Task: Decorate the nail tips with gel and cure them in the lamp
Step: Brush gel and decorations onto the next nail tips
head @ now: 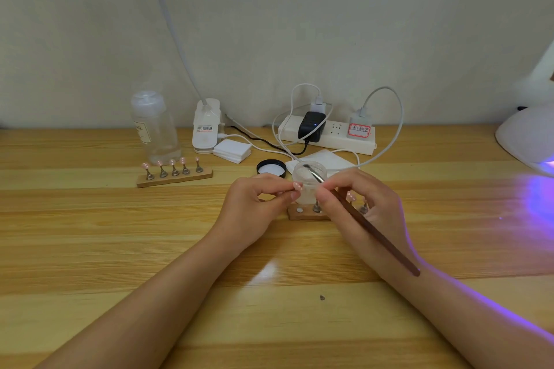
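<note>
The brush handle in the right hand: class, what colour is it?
Dark reddish brown, with a silver metal ferrule; the brush handle shows in the head view, the only one.

— What is carried by the desk (90,249)?

— Along the far edge, a clear bottle (154,129), a white clamp base (206,126), a stack of pads (232,150) and a power strip (326,136) are seen.

— And nearer?

— A wooden holder (174,179) of nail tips (five stands) is set left of centre; a black lid (271,168), a small jar (308,181) and a second holder (308,213) stand mid-desk. At the right edge, the curing lamp (527,135) is placed.
</note>
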### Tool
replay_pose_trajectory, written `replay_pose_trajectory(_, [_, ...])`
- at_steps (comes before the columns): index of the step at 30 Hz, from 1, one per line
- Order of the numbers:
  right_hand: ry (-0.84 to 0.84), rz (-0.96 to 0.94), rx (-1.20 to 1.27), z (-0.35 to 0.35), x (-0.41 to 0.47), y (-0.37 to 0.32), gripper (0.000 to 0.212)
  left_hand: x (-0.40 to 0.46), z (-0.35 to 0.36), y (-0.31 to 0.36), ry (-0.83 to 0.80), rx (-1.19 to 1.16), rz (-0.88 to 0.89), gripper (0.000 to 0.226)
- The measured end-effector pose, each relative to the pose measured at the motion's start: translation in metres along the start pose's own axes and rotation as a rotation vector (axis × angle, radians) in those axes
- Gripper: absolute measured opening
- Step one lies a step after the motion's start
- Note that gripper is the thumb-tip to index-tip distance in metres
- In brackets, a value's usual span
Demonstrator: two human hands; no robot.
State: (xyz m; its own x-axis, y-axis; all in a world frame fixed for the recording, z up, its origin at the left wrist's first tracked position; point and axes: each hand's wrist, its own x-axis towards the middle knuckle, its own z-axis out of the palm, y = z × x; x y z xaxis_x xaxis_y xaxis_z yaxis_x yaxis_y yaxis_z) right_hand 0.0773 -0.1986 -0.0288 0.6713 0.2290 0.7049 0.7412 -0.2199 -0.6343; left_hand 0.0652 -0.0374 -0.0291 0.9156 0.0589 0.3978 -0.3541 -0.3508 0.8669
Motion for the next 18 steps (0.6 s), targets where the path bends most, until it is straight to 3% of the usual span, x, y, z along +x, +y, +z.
replay_pose_trajectory(6, [-0.005, 0.077, 0.004, -0.0007, -0.0007, 0.0003, 0.033, -0.0007, 0.0, -0.0025, 0.003, -0.044, 0.007, 0.024])
replay_pose_trajectory(18, [0.007, -0.017, -0.004, 0.0013, -0.0024, 0.0028, 0.039, 0.0011, 0.0018, -0.0041, -0.013, -0.059, 0.005, 0.023])
